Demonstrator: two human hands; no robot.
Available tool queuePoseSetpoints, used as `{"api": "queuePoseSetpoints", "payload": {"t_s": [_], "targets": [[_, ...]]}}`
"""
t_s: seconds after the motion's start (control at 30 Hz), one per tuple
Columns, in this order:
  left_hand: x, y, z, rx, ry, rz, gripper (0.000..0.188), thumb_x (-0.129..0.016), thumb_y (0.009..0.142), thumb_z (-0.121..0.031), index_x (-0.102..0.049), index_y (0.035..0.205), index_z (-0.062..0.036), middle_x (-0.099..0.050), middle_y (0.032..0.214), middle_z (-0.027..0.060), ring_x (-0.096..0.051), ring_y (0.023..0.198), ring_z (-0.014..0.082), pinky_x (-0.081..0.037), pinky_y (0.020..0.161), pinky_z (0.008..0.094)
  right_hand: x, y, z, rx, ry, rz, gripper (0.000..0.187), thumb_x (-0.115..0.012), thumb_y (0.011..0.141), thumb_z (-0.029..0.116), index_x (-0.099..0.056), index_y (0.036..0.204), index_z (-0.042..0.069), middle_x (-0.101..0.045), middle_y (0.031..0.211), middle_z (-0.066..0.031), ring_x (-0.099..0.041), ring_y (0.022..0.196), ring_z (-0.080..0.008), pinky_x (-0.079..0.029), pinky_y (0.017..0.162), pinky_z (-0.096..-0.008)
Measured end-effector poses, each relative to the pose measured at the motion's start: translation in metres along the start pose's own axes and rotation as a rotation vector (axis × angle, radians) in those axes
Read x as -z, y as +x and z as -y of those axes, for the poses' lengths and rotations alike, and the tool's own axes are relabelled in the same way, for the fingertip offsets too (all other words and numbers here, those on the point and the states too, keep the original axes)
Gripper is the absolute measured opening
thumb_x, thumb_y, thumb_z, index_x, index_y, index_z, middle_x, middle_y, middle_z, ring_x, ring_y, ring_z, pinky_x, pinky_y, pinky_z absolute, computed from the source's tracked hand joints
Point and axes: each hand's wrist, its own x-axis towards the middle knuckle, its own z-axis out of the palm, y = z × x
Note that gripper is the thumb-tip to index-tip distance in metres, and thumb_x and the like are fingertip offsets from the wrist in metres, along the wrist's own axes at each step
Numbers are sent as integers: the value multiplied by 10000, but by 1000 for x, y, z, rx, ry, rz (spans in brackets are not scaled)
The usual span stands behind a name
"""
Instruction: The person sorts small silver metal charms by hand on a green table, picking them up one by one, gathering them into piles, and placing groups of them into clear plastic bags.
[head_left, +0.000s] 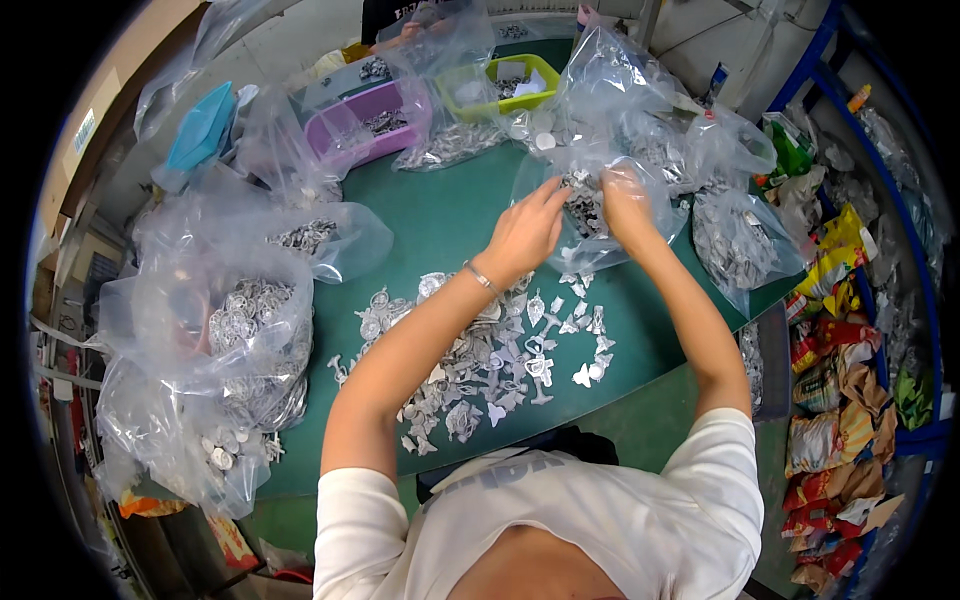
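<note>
Here, both hands are working at a clear bag of small silver parts above the green worktop (450, 215).

Going from the left, big clear bags (235, 330) full of silver parts are sitting along the worktop's left edge, with a purple bin (370, 120) and a green bin (500, 85) lying farther back. The left hand (525, 232) is reaching to the bag (590, 215), its fingers (553, 193) pinching together at the bag's opening. Below it, loose parts (500, 350) are lying spread on the worktop. The right hand (622, 200) is gripping the bag's plastic, its fingers closed on it. Further right, another filled bag (740, 240) is resting at the worktop's edge.
</note>
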Motion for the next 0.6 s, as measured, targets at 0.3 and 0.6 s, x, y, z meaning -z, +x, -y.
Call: {"api": "queuePoseSetpoints", "payload": {"t_s": [0.3,0.6], "targets": [[5,-30,-30,-95,-63,186,459,-601,835,-277,-487,1196,-18,-589,1067,183,-551,1003,336,-361,988,435,179,-72,-86,-450,213,-124,73,-552,813,32,-578,820,-36,-606,764,-186,-583,679,-359,-452,628,-359],[-28,-32,-32,-116,-114,178,365,-510,787,-15,-500,1152,-13,-586,1070,191,-559,989,342,-441,857,416,120,-74,-140,-409,28,-52,225,-543,839,96,-558,1038,-9,-625,936,-208,-609,847,-372,-480,720,-429]]}}
